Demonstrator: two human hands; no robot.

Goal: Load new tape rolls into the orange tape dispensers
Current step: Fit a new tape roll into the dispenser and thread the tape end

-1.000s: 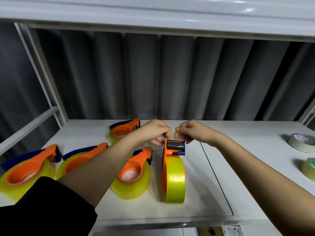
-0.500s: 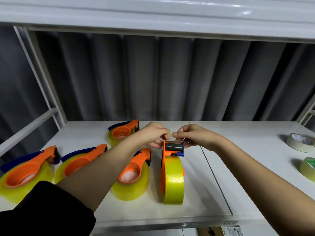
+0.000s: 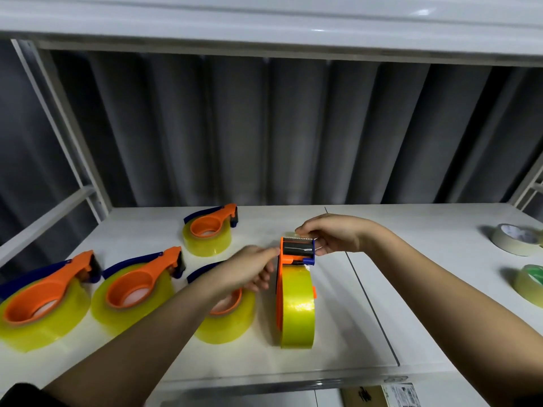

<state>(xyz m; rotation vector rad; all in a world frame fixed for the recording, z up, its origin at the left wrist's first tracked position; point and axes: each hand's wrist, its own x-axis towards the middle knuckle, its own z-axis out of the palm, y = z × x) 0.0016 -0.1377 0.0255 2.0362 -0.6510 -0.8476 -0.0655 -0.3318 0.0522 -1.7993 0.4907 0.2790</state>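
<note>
An orange tape dispenser (image 3: 296, 251) stands upright on the white shelf (image 3: 352, 318), loaded with a yellow tape roll (image 3: 297, 309). My right hand (image 3: 332, 237) is behind the dispenser's head and pinches the loose tape end (image 3: 291, 234) just above the toothed cutter. My left hand (image 3: 249, 270) is at the dispenser's left side. Its fingers are loosely apart, a fingertip touches the orange frame, and it holds nothing.
Several loaded orange dispensers lie flat to the left: one at the back (image 3: 207, 235), two at the far left (image 3: 138, 286) (image 3: 44, 302), one partly under my left forearm (image 3: 235, 315). A cream tape roll (image 3: 514, 239) and a green-cored roll (image 3: 530, 284) sit at the right edge.
My left hand has let go of the tape end and dropped back to the dispenser's left side. My right hand still pinches the tape at the cutter.
</note>
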